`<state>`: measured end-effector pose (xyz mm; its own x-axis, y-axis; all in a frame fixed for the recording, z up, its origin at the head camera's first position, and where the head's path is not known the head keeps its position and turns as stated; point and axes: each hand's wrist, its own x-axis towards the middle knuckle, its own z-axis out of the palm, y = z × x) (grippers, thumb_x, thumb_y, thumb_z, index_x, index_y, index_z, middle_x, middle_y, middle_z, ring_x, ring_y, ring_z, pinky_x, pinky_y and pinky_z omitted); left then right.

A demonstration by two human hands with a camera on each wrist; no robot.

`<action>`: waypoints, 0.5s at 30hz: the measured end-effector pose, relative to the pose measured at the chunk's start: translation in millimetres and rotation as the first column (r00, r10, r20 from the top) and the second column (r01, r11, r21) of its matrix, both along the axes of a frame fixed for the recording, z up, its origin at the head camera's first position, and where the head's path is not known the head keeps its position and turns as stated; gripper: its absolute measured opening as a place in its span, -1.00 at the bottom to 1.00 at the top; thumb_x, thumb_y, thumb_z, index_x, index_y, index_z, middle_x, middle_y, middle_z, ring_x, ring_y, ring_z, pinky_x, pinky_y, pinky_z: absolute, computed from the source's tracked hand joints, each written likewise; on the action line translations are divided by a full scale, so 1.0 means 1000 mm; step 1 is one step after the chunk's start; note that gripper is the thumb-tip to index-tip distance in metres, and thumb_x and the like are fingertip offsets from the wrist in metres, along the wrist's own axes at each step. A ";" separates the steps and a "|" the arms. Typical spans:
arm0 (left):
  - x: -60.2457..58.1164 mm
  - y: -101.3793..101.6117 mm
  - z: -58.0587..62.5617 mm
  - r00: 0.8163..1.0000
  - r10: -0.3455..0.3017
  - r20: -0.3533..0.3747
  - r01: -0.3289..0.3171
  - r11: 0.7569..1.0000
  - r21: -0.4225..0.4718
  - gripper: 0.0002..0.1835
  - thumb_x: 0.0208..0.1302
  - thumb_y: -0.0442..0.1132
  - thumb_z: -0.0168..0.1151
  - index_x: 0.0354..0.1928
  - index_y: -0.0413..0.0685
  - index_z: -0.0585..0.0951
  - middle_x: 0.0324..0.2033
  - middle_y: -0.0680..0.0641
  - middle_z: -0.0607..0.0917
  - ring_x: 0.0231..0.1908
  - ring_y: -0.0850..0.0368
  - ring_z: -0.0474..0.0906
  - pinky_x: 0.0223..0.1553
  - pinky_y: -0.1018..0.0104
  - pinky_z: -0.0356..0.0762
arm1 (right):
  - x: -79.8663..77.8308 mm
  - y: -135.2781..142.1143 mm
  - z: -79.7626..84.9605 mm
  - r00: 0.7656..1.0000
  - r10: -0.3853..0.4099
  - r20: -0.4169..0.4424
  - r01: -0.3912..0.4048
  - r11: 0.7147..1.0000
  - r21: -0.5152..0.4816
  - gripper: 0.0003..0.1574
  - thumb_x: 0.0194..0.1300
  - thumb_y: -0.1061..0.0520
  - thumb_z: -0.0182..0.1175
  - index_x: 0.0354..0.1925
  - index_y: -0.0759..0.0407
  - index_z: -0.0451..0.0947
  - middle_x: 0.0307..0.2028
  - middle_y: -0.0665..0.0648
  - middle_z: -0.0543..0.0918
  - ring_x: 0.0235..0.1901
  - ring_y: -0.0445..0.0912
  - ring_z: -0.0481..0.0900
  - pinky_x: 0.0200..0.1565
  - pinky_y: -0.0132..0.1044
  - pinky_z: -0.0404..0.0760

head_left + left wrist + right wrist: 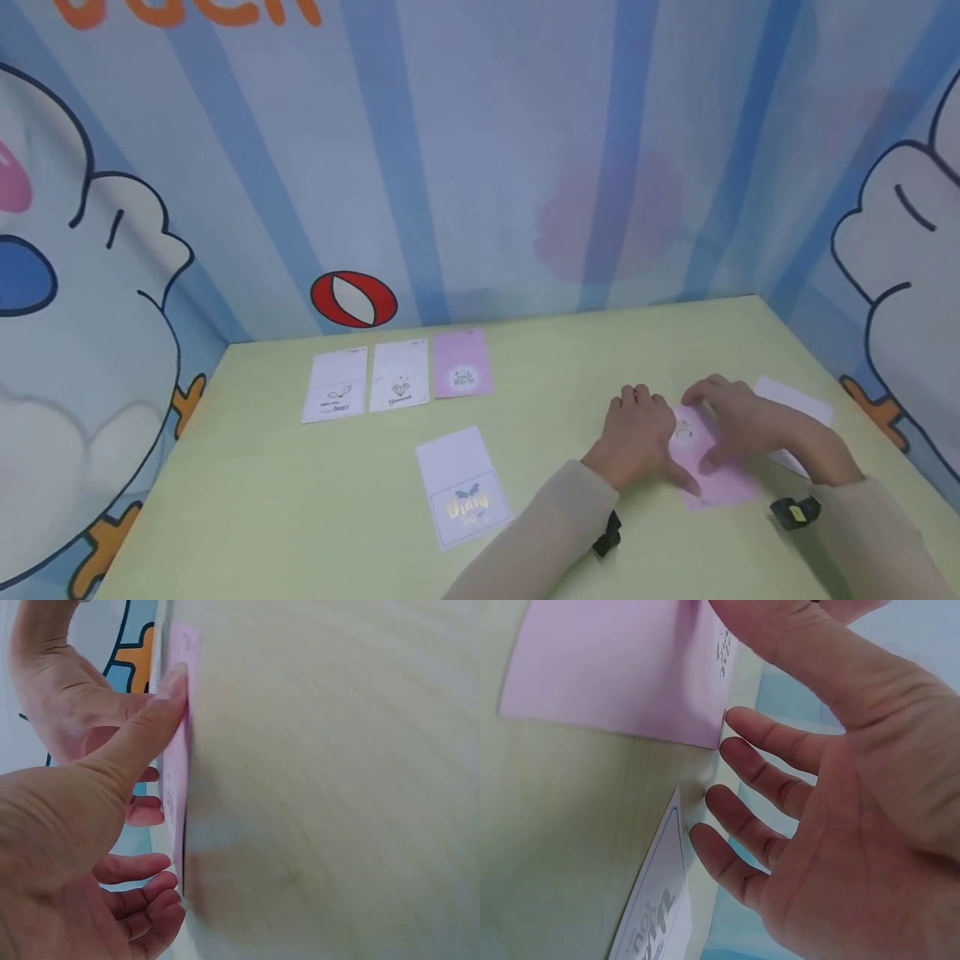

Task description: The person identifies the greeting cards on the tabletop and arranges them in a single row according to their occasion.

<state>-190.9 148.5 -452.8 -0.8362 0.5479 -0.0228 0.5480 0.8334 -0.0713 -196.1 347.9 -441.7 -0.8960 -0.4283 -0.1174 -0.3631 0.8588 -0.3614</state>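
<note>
A pink card (723, 487) with small lettering lies between my two hands at the right of the table. My left hand (637, 437) is at its left side. In the left wrist view the left thumb (154, 720) presses along the card's face, and the other fingertips rest at its edge. My right hand (742, 421) arches over the card from the right. Its thumb touches the card's face, while its other fingers (765, 772) are loosely spread near the card's far edge. A white card (798, 400), partly hidden, lies under the right wrist.
A white card (333, 385), another white card (401, 375) and a pink card (461, 363) lie in a row at the back left. A white card with gold lettering (463, 487) lies in front. Printed walls (495, 167) enclose the table (262, 500).
</note>
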 end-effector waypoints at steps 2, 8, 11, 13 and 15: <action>-0.003 -0.001 0.000 1.000 0.000 0.030 -0.001 0.999 0.035 -0.01 -0.35 0.75 0.41 -0.14 0.05 0.54 -0.24 0.08 0.47 -0.23 0.19 0.29 -0.25 0.40 0.35 | -0.001 0.000 0.001 1.000 -0.006 0.007 0.006 1.000 -0.006 0.08 -0.22 -0.10 0.74 0.20 0.27 0.50 0.20 0.35 0.53 0.07 0.21 0.49 -0.01 0.01 0.56; -0.012 -0.006 -0.001 0.986 0.033 0.162 -0.060 0.985 0.164 -0.10 -0.28 0.58 0.57 -0.14 0.04 0.51 -0.30 0.08 0.46 -0.26 0.20 0.30 -0.31 0.42 0.32 | 0.000 -0.003 0.002 0.999 -0.015 0.040 0.017 0.998 -0.054 0.08 -0.26 -0.07 0.74 0.19 0.28 0.50 0.19 0.34 0.53 0.04 0.19 0.46 -0.04 -0.08 0.52; -0.013 -0.008 -0.001 0.983 0.021 0.184 -0.055 0.982 0.182 -0.13 -0.25 0.56 0.58 -0.15 0.05 0.50 -0.32 0.08 0.48 -0.27 0.20 0.29 -0.32 0.43 0.29 | 0.001 -0.003 0.002 0.999 -0.013 0.039 0.015 0.998 -0.057 0.09 -0.27 -0.07 0.74 0.19 0.28 0.50 0.18 0.33 0.54 0.03 0.17 0.46 -0.05 -0.11 0.50; -0.013 -0.008 0.000 0.981 0.012 0.193 -0.048 0.982 0.185 -0.13 -0.25 0.55 0.59 -0.15 0.04 0.50 -0.31 0.08 0.47 -0.26 0.20 0.28 -0.31 0.44 0.28 | 0.000 -0.003 0.002 0.999 -0.011 0.033 0.013 0.999 -0.051 0.10 -0.27 -0.07 0.75 0.19 0.29 0.49 0.16 0.31 0.56 0.02 0.15 0.46 -0.06 -0.12 0.50; -0.013 -0.008 0.001 0.979 0.006 0.203 -0.045 0.981 0.188 -0.13 -0.23 0.53 0.60 -0.13 0.03 0.50 -0.29 0.06 0.44 -0.25 0.20 0.27 -0.31 0.45 0.28 | -0.001 -0.003 0.003 0.999 -0.013 0.032 0.014 0.999 -0.049 0.10 -0.27 -0.07 0.74 0.19 0.29 0.49 0.13 0.28 0.58 0.01 0.13 0.47 -0.06 -0.12 0.49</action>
